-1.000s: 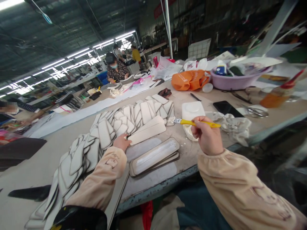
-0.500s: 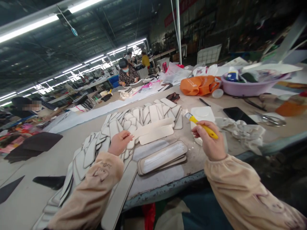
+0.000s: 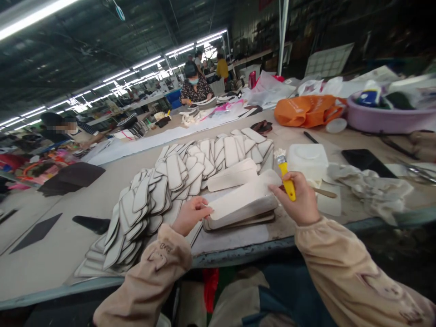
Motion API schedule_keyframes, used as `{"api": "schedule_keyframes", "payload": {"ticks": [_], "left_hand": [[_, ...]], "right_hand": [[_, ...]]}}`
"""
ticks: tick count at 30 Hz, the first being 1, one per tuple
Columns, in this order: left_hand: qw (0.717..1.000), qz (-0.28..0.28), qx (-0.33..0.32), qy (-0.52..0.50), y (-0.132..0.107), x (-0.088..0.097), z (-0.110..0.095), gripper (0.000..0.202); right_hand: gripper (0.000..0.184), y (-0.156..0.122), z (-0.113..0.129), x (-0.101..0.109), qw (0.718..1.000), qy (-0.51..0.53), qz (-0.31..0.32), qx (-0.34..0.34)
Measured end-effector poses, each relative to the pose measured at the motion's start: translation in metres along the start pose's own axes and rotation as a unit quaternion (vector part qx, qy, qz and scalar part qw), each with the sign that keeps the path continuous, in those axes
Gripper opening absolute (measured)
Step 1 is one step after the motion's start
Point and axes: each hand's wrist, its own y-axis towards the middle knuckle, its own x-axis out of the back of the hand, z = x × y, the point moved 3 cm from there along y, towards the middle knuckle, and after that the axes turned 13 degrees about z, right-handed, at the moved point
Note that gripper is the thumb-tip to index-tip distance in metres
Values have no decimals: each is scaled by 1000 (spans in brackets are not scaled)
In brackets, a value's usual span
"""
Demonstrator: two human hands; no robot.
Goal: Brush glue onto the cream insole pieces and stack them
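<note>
Head view: we record a pale strip (image 3: pixel 243 195) with rounded ends, lying slantwise over a low stack of similar pieces (image 3: pixel 247 220) near the front edge of the table (image 3: pixel 131 156). The left hand (image 3: pixel 193 213) is closed on the strip's near-left end, thumb against fingers. The right hand (image 3: pixel 299 197) is clamped round a yellow brush (image 3: pixel 289 186), bristles pointing up and away, white matter on their tips; its fingertips also meet the strip's right end — whether they grip it we cannot tell. Just behind the strip we note a second pale strip (image 3: pixel 231 176), and past that a long heap of grey-white pieces (image 3: pixel 173 172) with dark edges, overlapping and curving towards us on the left. Right of the brush stands a white container (image 3: pixel 308 159); a wooden stick (image 3: pixel 325 193) lies in front of it. Farther right we log a crumpled cloth (image 3: pixel 371 186), a black phone (image 3: pixel 368 163) and — beyond these — an orange bag (image 3: pixel 306 111) beside a purple basin (image 3: pixel 391 117). Across the table sits a co-worker (image 3: pixel 197 91) in a patterned top.
</note>
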Motion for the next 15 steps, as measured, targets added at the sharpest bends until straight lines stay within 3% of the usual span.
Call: {"api": "schedule_keyframes", "payload": {"ticks": [5, 9, 15], "left_hand": [[992, -30, 27, 121, 6, -6, 28, 31], [970, -62, 53, 228, 9, -3, 38, 26], [958, -83, 44, 269, 7, -1, 46, 26]], "right_hand": [[27, -9, -2, -15, 990, -124, 60, -28], [25, -14, -2, -28, 978, -191, 81, -35], [26, -17, -8, -35, 964, -247, 94, -35]]}}
